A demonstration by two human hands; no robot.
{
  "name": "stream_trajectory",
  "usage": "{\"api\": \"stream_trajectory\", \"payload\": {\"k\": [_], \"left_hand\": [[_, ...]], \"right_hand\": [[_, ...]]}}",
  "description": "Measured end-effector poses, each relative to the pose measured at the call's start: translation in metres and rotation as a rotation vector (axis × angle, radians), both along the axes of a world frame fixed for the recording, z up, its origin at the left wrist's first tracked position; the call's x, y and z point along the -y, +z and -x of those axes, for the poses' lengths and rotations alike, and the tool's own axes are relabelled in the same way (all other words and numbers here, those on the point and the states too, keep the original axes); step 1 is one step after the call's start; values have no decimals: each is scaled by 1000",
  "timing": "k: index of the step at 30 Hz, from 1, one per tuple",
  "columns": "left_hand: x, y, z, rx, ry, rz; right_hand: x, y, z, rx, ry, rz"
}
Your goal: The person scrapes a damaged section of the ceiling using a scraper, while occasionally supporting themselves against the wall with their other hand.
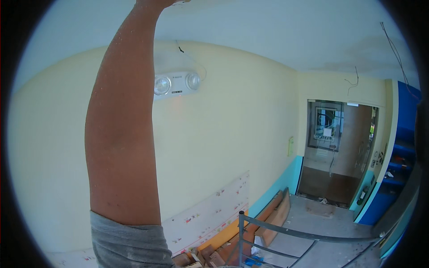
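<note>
A cream wall (232, 125), glass door (344, 156) at three o'clock, carries a twin-lamp light (179, 83) at six o'clock from the raised left hand (165, 2), whose grip cannot be told.

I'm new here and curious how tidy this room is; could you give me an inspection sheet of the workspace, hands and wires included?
Surface: pale ceiling overhead, meeting a cream wall.
Job's things: a twin-lamp light on the wall, partly hidden by the raised forearm.
Clutter: brown boards along the wall's foot; a blue item, too small to identify.
Hands: left hand at the top edge, mostly cut off, grip unclear; right hand out of view.
Cables: loose wires near the ceiling at right.
Surroundings: glass door, blue shelving, grey metal rail.
</note>
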State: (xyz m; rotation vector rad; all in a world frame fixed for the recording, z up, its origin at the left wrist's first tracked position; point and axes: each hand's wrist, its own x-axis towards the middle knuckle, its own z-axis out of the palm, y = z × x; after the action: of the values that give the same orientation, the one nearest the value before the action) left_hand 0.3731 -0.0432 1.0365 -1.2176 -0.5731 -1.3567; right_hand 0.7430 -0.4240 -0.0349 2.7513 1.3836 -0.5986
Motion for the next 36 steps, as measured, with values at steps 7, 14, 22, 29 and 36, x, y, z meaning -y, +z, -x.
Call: {"api": "stream_trajectory", "payload": {"k": [7,14,22,29,36], "left_hand": [[42,-29,-33,-9,-9,188],[31,-9,-38,-8,15,176],[5,18,-32,12,65,88],[-22,12,-38,61,-124,255],[-38,12,-52,68,-266,289]], "right_hand": [[-5,-3,0,-11,3,-11],[-8,-5,-1,-9,19,-21],[-16,-7,-2,-9,31,-33],[-13,-9,5,-10,11,-35],[-19,-11,8,-2,17,-39]]}}
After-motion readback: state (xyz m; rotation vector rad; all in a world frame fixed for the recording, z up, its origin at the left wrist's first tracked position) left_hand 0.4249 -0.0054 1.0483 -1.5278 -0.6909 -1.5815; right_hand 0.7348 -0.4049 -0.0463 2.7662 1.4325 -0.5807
